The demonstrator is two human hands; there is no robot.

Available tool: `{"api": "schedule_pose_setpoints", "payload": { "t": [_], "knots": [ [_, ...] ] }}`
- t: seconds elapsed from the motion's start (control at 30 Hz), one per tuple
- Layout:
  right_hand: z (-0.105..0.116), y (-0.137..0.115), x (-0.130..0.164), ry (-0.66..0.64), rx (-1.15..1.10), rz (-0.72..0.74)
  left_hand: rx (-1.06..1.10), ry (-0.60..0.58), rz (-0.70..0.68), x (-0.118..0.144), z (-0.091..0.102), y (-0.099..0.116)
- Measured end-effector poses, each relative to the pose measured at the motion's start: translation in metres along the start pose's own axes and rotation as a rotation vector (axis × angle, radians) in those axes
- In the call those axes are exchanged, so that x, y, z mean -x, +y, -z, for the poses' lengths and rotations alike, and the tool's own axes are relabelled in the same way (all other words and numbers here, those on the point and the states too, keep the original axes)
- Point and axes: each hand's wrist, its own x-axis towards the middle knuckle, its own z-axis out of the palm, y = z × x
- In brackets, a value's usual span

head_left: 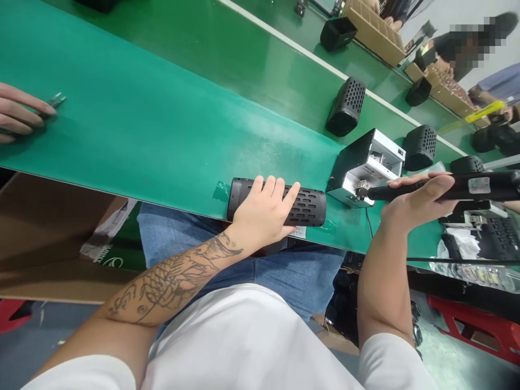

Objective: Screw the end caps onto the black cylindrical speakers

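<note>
My left hand [262, 214] rests over a black casing with slotted holes [309, 208], its fingers across the top and the thumb at the near side. The casing lies lengthwise along the near edge of the green work surface [174, 124]. In my right hand [418, 203] is a black electric screwdriver [459, 187], held level with its tip pointing left. That tip meets the front of a small black-and-silver screw feeder [368, 168]; whether a screw is on it I cannot see.
More black casings [347, 105] stand along the green line beyond the feeder. At the left edge another person's hand [22, 114] holds a small metal item. Co-workers sit across, near cardboard trays [374, 32]. A red stool [479, 325] is at lower right.
</note>
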Motion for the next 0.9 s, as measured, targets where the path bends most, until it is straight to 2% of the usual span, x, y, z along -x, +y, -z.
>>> {"api": "schedule_pose_setpoints", "payload": {
  "t": [0.13, 0.3, 0.37, 0.43, 0.53, 0.63, 0.8, 0.9],
  "knots": [
    [0.0, -0.013, 0.01, -0.008, 0.0, -0.037, 0.041, -0.051, -0.051, 0.003, 0.008, -0.01],
    [0.0, -0.071, 0.017, 0.008, -0.081, -0.197, 0.073, -0.123, -0.125, 0.006, 0.023, -0.037],
    [0.003, -0.099, 0.024, -0.132, -0.226, -0.258, 0.054, -0.125, -0.129, 0.006, 0.023, -0.046],
    [0.002, -0.126, 0.036, -0.376, -0.419, -0.297, 0.066, -0.12, -0.14, 0.007, 0.02, -0.05],
    [-0.01, -0.153, 0.059, -0.608, -0.58, -0.316, 0.1, -0.087, -0.138, 0.009, 0.014, -0.05],
    [-0.033, -0.158, 0.077, -0.678, -0.614, -0.361, 0.112, -0.058, -0.122, 0.011, 0.012, -0.048],
    [-0.066, -0.131, 0.085, -0.79, -0.839, -0.236, 0.116, -0.064, -0.12, 0.01, 0.013, -0.045],
    [-0.073, -0.121, 0.087, -0.809, -0.888, -0.252, 0.111, -0.066, -0.114, 0.01, 0.013, -0.045]
  ]
}}
